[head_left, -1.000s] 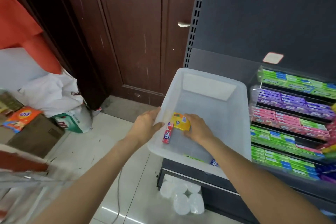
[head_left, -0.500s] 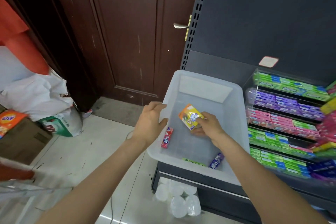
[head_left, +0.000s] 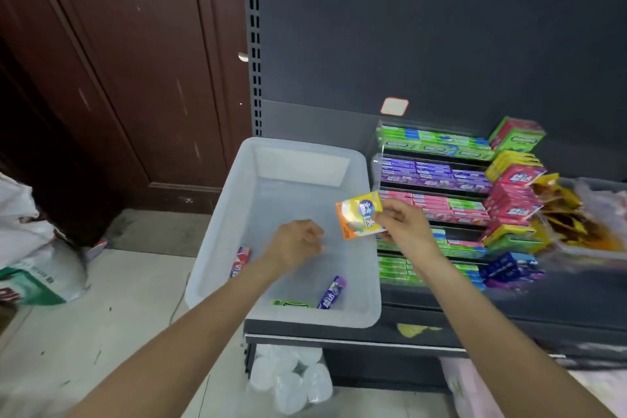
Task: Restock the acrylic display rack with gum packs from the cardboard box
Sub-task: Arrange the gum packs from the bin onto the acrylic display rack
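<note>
Two hands over translucent plastic bin at frame centre: right hand pinching yellow-orange gum pack just left of acrylic display rack, left hand loosely curled, holding nothing, above three loose gum sticks in bin.

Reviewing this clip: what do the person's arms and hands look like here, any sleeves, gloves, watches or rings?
Both forearms come in bare from the lower edge of the picture, with no sleeve showing. The left hand and right hand wear no gloves. No watch, bracelet or band shows on either wrist, and no ring can be made out, though the fingers are slightly blurred.
</note>
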